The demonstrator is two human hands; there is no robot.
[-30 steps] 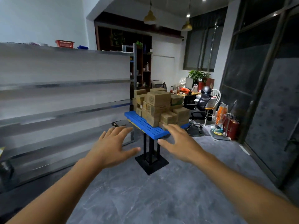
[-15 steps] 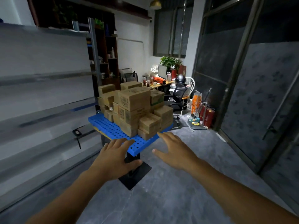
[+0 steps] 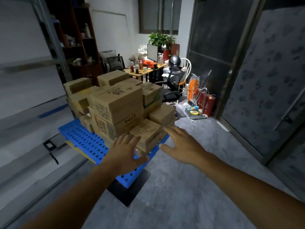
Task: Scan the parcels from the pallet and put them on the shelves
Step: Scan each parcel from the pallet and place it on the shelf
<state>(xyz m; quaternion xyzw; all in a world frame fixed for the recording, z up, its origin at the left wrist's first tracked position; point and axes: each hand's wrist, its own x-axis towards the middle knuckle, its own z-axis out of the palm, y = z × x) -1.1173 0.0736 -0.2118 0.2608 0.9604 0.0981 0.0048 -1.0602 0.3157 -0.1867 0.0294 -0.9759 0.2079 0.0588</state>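
A blue perforated pallet rests on a black pedestal in front of me. Several brown cardboard parcels are stacked on it. A small parcel sits at the near corner of the stack. My left hand hovers open just in front of that small parcel, fingers spread. Spread open as well, my right hand is at the parcel's right side, its fingertips close to the box. Neither hand holds anything. Grey metal shelves run along the left, blurred.
A black scanner-like device with a cord lies on a low shelf at left. Behind the pallet stand a desk, an office chair, a white chair with a helmet, and red fire extinguishers. Dark glass doors line the right.
I have come much closer to the pallet; it now fills the middle of the view. Both hands have reached forward to the small near-corner parcel.
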